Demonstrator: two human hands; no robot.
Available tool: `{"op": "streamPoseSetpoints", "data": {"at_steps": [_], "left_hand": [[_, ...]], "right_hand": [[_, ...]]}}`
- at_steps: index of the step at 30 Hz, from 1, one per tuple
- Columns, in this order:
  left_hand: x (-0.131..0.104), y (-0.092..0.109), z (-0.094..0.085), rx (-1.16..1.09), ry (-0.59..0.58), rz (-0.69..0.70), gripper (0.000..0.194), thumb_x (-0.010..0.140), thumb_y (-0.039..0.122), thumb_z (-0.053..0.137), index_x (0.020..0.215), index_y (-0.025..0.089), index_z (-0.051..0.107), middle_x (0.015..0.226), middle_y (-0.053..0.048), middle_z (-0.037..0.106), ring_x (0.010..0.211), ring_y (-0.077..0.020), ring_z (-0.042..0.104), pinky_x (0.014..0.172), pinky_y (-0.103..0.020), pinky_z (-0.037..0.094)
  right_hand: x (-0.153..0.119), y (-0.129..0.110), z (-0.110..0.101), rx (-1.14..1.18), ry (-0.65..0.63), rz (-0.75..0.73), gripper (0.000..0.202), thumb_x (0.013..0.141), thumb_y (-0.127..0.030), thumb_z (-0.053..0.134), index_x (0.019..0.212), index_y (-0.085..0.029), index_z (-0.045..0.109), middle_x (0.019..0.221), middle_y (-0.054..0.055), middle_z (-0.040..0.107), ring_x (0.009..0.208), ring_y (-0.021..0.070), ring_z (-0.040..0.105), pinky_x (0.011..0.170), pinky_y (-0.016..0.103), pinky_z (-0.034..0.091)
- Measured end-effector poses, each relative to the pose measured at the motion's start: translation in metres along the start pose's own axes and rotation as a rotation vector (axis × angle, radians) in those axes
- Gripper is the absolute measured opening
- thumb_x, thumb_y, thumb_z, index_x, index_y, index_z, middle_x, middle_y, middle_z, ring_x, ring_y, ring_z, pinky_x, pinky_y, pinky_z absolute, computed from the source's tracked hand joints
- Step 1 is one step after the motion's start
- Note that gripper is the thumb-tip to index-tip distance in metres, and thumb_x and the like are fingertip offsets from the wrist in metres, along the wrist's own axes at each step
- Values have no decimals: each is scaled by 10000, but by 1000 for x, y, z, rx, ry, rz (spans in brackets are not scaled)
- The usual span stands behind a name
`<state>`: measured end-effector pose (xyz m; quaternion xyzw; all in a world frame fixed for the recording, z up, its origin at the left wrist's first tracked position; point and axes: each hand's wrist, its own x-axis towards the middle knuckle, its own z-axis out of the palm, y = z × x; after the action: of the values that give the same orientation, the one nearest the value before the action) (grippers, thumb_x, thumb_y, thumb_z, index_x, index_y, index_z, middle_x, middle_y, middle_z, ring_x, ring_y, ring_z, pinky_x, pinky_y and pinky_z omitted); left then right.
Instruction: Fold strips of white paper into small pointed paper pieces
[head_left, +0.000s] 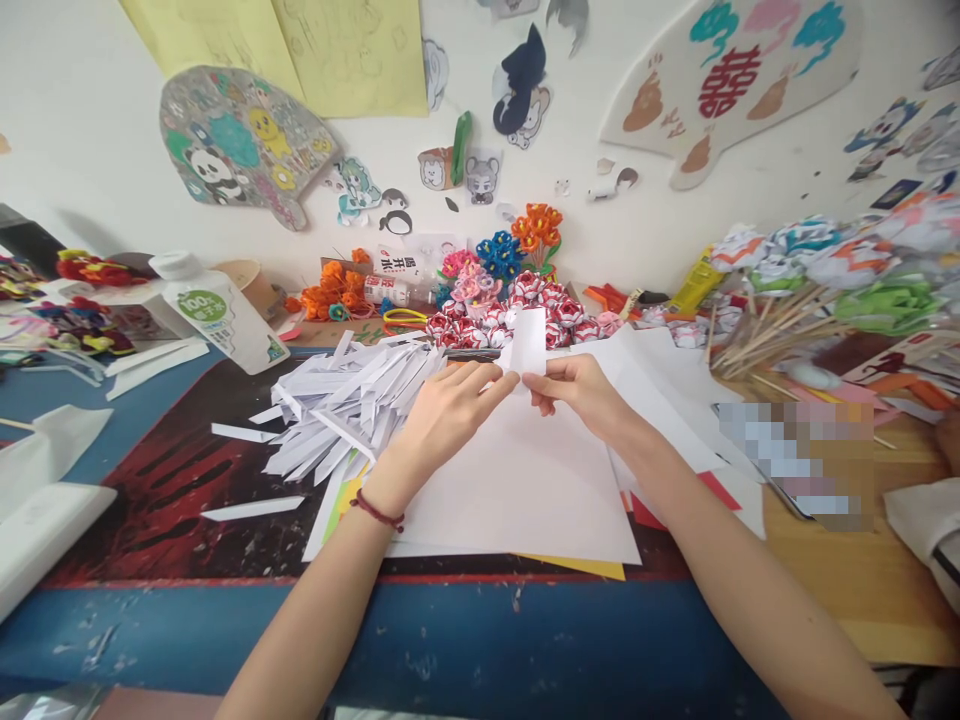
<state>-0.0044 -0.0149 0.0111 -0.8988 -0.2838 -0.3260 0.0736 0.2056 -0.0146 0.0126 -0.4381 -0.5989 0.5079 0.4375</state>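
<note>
Between the fingertips of both hands stands a small strip of white paper [529,340], held upright over the table. My left hand [457,405], with a dark red cord bracelet on its wrist, pinches the strip's lower left side. My right hand [570,390] pinches its lower right corner between thumb and fingers. Beneath both hands lies a stack of white paper sheets [510,490], with coloured sheets showing at its edges. Just left of my left hand is a heap of folded white paper strips [337,410]. Two loose folded strips lie left of the heap.
Red-and-white paper flowers [544,305] and orange craft flowers [341,290] line the wall. A white bottle [217,312] stands at the back left. Paper flowers on sticks [795,270] and a blurred phone [787,470] are on the right. A white case [52,540] sits at the left edge.
</note>
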Motion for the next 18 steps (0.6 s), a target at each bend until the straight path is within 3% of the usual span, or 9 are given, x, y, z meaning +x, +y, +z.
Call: {"op": "streamPoseSetpoints", "data": {"at_steps": [6,18], "left_hand": [[-3,-2,1,15,19,30,268,954,158,368,996,240,620,937,-58,637,811,-152,567,707,-276,378],[0,1,-3,40,-17,91,323,966,209,355,974,256,674,905,-53,583,763,-145,485,671,-271,340]], "right_hand": [[0,2,-1,-42,-39,-9,465,670,-580,727,583,-130,648,547,42,602,481,123,534,487,269,412],[-4,-5,1,-62,-104,7,487,655,-609,723,584,-132,653,552,53,613,491,131,543,490,272,424]]}}
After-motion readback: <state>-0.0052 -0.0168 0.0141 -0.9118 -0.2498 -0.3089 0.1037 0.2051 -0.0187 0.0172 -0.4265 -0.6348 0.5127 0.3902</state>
